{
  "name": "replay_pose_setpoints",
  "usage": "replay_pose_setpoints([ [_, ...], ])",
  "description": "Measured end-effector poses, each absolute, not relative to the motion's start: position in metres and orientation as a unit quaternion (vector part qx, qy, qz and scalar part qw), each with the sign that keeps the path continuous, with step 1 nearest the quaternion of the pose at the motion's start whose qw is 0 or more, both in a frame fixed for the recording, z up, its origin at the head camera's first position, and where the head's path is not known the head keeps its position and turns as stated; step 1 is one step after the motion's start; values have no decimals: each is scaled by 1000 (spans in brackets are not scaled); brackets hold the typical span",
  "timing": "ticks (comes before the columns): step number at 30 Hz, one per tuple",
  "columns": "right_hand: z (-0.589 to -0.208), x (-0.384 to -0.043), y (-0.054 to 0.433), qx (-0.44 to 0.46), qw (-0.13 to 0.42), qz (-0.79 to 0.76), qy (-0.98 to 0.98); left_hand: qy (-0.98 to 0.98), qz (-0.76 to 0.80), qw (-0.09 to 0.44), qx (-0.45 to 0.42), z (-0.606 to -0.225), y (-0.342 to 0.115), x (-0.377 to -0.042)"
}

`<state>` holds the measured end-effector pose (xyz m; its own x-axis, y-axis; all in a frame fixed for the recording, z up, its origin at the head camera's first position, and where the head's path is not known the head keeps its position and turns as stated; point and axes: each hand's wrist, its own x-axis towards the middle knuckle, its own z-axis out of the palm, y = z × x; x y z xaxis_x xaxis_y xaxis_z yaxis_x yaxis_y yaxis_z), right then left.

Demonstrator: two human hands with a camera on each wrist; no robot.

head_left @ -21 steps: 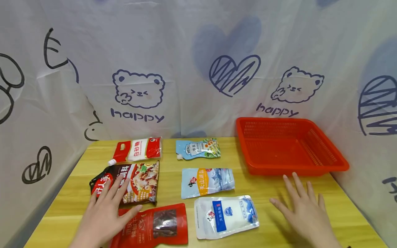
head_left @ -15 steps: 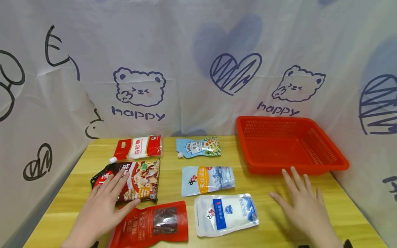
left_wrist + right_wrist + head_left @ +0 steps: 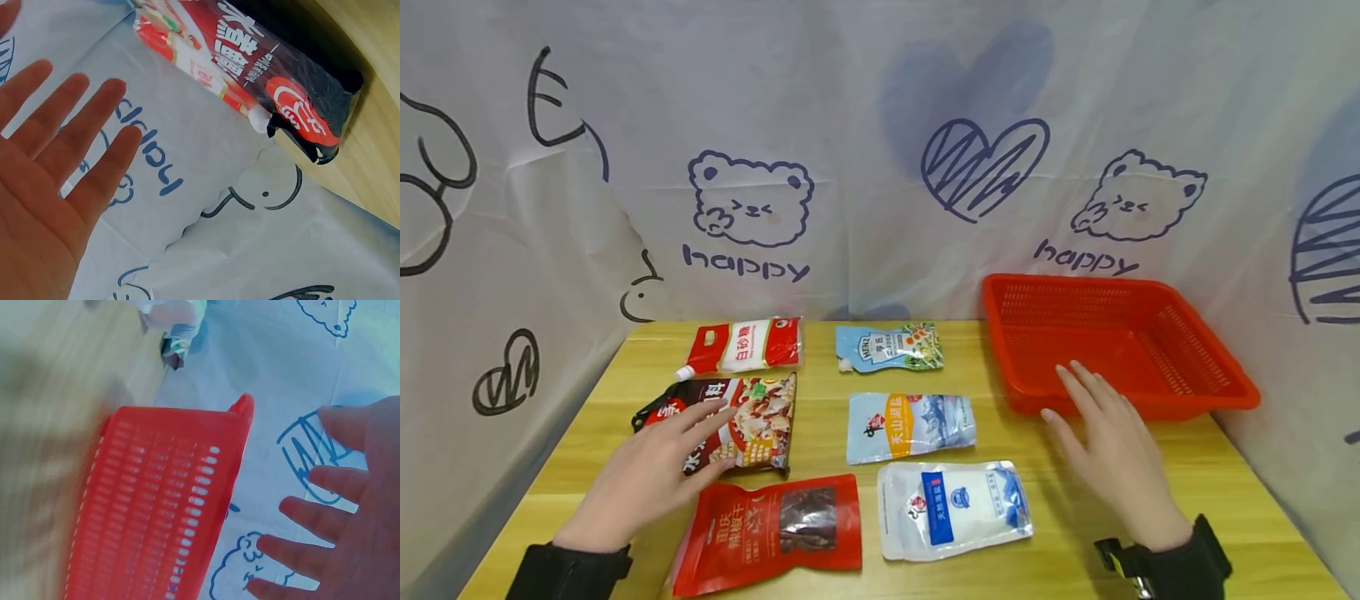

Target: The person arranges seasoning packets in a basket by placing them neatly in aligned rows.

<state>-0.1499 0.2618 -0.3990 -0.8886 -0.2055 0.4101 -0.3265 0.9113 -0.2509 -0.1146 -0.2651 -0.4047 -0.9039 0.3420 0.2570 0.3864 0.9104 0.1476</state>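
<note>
My left hand (image 3: 651, 471) hovers with spread fingers over a dark brown seasoning packet (image 3: 763, 425) at the left, holding nothing. Just below that hand lies a red pouch of dried chili (image 3: 745, 537) with a clear window. On the right, my right hand (image 3: 1112, 458) is held up by the front rim of a red plastic basket (image 3: 1105, 350), its fingers straight and apart. Between the hands lie a white and blue salt pouch (image 3: 977, 504) and a light blue and orange salt pouch (image 3: 917, 425). In both wrist views the palms hold nothing.
Behind the brown packet lies a red and white sugar bag (image 3: 745, 346) with a white cap. A light blue Heinz pouch (image 3: 887, 346) is at the back middle. White printed cloth (image 3: 865, 208) walls the table (image 3: 820, 392) at the back and sides.
Both hands have moved: the right goes forward and slightly left to the basket's front rim, the left shifts slightly rightward. The head view has shifted a little. The packets and basket stay in place.
</note>
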Motion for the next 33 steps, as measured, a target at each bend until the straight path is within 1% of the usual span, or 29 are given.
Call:
replay_pose_setpoints([
  [2,-397,-156,258,153,205,159,-954,-970,-93,111,-195,-406,-265,-118],
  [4,-397,-161,254,160,205,158,-952,-971,-86,101,-199,-408,-265,-121],
  [10,-397,-173,246,137,149,163,-966,-972,-83,63,-212,-417,-264,-131],
  [13,-397,-179,244,129,128,160,-970,-972,-81,53,-215,-421,-264,-137],
  [22,-397,-190,240,114,101,171,-973,-976,-89,-2,-198,-427,-259,-151],
  [28,-394,-193,235,103,95,186,-973,-975,-114,-12,-190,-431,-258,-156],
  [33,-391,-191,236,85,76,198,-974,-973,-133,-23,-186,-432,-258,-164],
])
